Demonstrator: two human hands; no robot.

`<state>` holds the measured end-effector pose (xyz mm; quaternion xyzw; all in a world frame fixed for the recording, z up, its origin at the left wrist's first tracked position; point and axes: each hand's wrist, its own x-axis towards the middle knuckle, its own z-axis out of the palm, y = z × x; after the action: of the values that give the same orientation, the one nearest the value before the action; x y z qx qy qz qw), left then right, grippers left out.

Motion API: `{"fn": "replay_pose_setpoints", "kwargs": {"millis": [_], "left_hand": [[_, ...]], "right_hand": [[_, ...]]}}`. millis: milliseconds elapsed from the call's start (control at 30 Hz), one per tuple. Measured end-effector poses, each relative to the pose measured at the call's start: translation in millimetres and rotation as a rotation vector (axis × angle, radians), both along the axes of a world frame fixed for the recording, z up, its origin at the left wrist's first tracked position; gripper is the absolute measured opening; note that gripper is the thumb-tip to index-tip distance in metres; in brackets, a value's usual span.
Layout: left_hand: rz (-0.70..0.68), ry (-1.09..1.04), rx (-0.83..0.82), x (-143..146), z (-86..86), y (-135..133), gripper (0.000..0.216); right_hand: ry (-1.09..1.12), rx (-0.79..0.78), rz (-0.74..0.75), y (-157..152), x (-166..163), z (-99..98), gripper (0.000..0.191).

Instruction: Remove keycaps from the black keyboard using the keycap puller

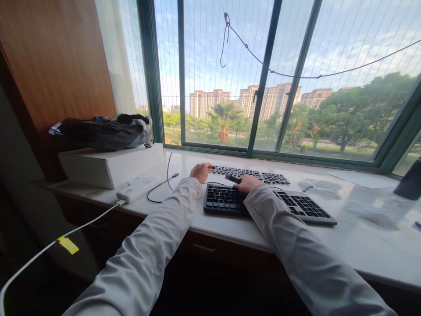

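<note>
Keyboard number one, the far keyboard (276,177), lies flat on the white bench (230,230) mid-frame, right under the window. A near keyboard (223,197) sits just in front of it, parallel. The left hand (201,171) is on the far one's left end with its fingers curled. I honestly can't tell if it's gripping or just resting, but it looks like it's pinning the board so it doesn't slide. The right hand (247,182) is closed round a small dark gadget (233,178), held low over the gap between the two boards, with the forearm lying across the near one.

Containers: there's a white box (108,166) at left, shut, so no idea what's inside. A black bag (101,131) is dumped on top of it. Clear plastic bags (320,184) on the right look flat and empty.
</note>
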<state>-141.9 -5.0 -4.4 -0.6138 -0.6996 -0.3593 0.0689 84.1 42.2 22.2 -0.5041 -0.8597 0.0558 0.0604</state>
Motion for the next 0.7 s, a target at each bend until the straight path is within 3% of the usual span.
{"fn": "replay_pose_setpoints", "kwargs": {"millis": [133,300,533,700], "left_hand": [[0.019,0.059,-0.018,-2.6,-0.5,0.2,0.024],[0.036,0.076,-0.018,-3.8,-2.5,1.3,0.024],[0.028,0.084,-0.027,-2.6,-4.7,2.4,0.022],[0.029,0.090,-0.025,-0.8,-4.5,1.8,0.022]], "right_hand": [[-0.057,-0.028,0.063,17.6,-3.5,3.5,0.043],[-0.063,-0.034,0.039,29.5,-21.7,14.9,0.045],[-0.111,-0.078,-0.027,30.6,-50.8,16.0,0.074],[-0.099,-0.118,-0.039,31.9,-54.0,14.6,0.077]]}}
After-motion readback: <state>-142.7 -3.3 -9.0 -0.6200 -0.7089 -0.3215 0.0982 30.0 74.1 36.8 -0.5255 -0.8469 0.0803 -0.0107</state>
